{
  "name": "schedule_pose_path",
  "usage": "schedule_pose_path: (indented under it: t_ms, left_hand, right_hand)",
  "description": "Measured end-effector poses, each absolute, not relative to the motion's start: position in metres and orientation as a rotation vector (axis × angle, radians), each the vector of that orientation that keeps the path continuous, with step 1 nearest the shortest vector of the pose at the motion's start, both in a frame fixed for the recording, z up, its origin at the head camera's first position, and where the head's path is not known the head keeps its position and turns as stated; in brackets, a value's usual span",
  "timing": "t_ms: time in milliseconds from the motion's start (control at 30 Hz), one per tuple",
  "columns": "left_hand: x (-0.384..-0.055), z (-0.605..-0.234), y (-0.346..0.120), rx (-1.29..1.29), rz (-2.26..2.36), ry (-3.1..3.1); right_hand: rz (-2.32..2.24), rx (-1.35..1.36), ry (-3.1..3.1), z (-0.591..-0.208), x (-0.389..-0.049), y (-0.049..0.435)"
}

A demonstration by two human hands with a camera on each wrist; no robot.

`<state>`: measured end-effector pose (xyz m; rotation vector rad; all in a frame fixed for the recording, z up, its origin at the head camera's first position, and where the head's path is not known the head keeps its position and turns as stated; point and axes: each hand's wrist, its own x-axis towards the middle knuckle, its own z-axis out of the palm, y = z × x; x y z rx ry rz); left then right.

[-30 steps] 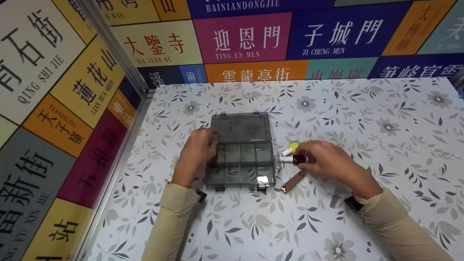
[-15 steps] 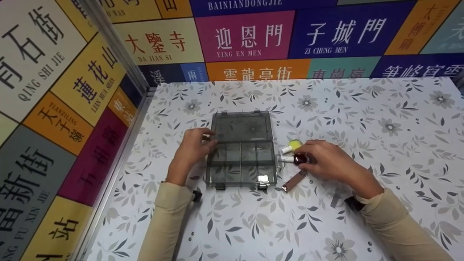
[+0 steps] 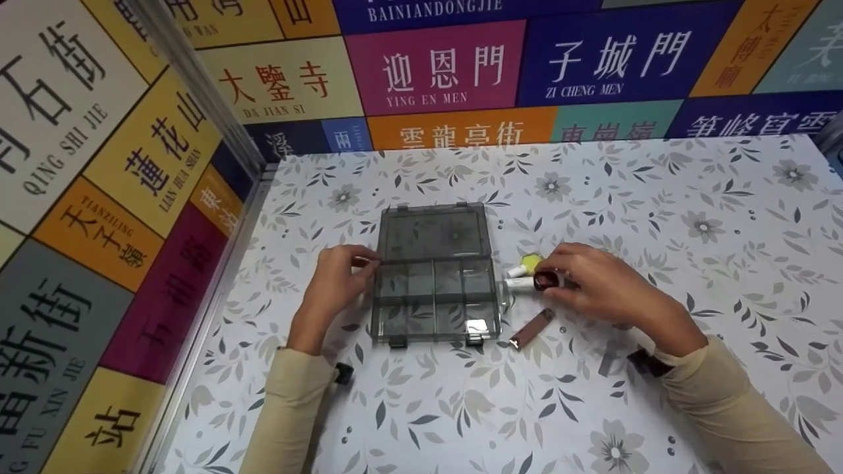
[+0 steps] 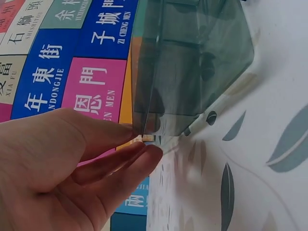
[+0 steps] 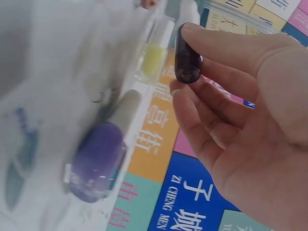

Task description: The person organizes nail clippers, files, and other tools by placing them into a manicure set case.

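A dark red nail polish bottle (image 3: 546,280) with a white cap is pinched between the thumb and fingers of my right hand (image 3: 596,286), just off the box's right side. The grey see-through compartment box (image 3: 435,262) lies with its lid folded back. My left hand (image 3: 332,283) pinches its left edge near the hinge with thumb and fingertips. Behind the right hand's fingertips lies a yellow nail polish bottle (image 3: 531,263) with a white cap. A purple nail polish bottle (image 5: 98,161) shows in the right wrist view; the right hand hides it in the head view.
A slim brown stick-like item (image 3: 532,329) lies at the box's front right. Everything sits on a white tabletop (image 3: 500,421) with a leaf and flower print. Sign-covered walls (image 3: 441,69) bound the table at the back and left.
My left hand has slid outward to the left, from over the box's left compartments to its edge. The right hand stays near the same spot and tilts the dark red bottle slightly.
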<state>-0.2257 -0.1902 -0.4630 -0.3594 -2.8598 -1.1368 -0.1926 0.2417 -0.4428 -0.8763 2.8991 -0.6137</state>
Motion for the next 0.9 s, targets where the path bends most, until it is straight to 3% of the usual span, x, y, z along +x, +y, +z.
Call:
schedule_pose_path:
  t_ms: [333, 900]
  left_hand:
    - [-0.221, -0.460, -0.196, -0.392, -1.155, -2.937]
    - [-0.218, -0.461, -0.191, -0.210, -1.067, -2.972]
  right_hand:
    - [-0.666, -0.882, 2.911, -0.429, -0.194, 0.240]
    - [-0.757, -0.903, 2.909, -0.443, -0.205, 0.186]
